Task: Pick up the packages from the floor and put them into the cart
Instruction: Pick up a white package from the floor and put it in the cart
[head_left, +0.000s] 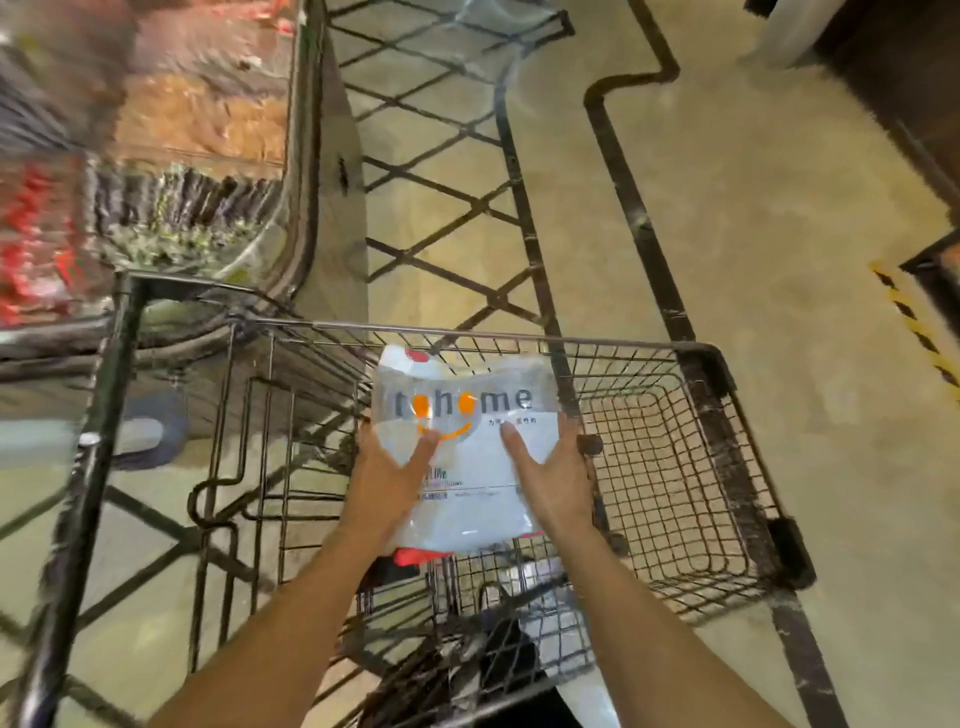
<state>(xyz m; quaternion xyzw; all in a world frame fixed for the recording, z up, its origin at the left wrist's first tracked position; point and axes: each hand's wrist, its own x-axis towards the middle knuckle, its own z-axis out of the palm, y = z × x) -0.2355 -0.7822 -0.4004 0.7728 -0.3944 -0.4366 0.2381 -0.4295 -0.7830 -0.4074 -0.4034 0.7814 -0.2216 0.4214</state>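
Note:
A white plastic package with grey letters and an orange smile print hangs over the wire cart basket. My left hand grips its left edge and my right hand grips its right edge, thumbs on top. A red strip shows under the package's near end. The basket's mesh floor to the right of the package is bare. More wrapped items, dark and white, lie in the near part of the cart below my forearms.
A second black frame cart stands to the left. Shelves of blurred red and brown goods fill the upper left. Beige floor with dark lines stretches ahead and right. Yellow-black hazard tape marks the right edge.

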